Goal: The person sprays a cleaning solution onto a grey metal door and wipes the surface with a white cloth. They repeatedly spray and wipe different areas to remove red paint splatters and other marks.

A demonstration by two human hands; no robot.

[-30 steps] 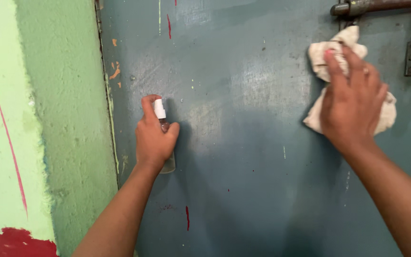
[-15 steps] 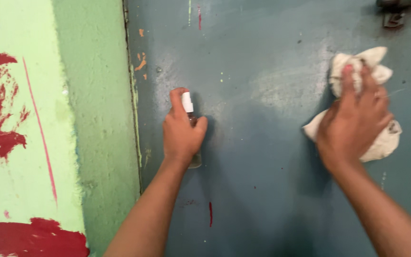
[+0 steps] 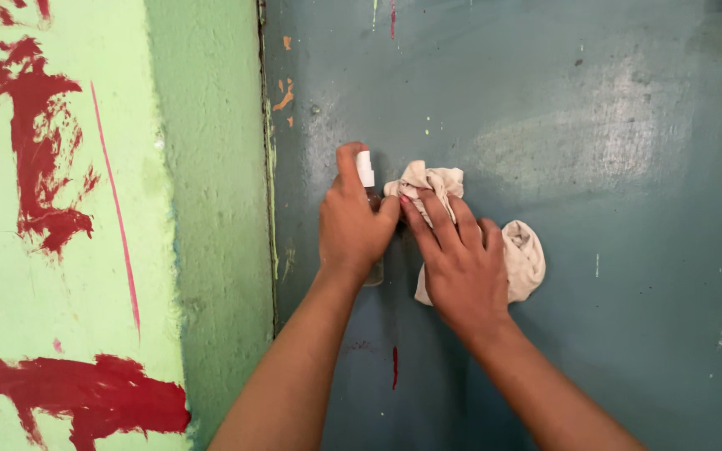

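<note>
The left hand (image 3: 353, 221) is wrapped around a small clear spray bottle (image 3: 368, 200), held upright against a blue-grey metal door (image 3: 595, 292). The fingers curl round the bottle's body and the forefinger lies stretched up alongside its white spray head (image 3: 364, 168), the tip reaching the top of it. Most of the bottle is hidden behind the palm; only the white head, a sliver of the neck and a bit of the clear base below the heel of the hand show, and how much liquid is inside cannot be told. Just beside it, the right hand (image 3: 461, 263) lies flat with its fingers spread and pressed onto a crumpled off-white cloth (image 3: 521, 255), pinning the cloth against the door. The cloth bunches out above the fingertips, close to the spray head, and again to the right of the knuckles, with a smaller flap showing under the palm. The two hands nearly touch, the right forefinger close to the left thumb. The door surface is scuffed, with a paler, hazy patch (image 3: 578, 142) up and to the right of the hands, flecks of orange where paint has chipped near its left edge, and a thin red drip (image 3: 394, 367) below the hands. Left of the door stands a rough green-painted wall (image 3: 211, 209), which turns lighter farther left and carries broad smears of red paint (image 3: 39, 142).
</note>
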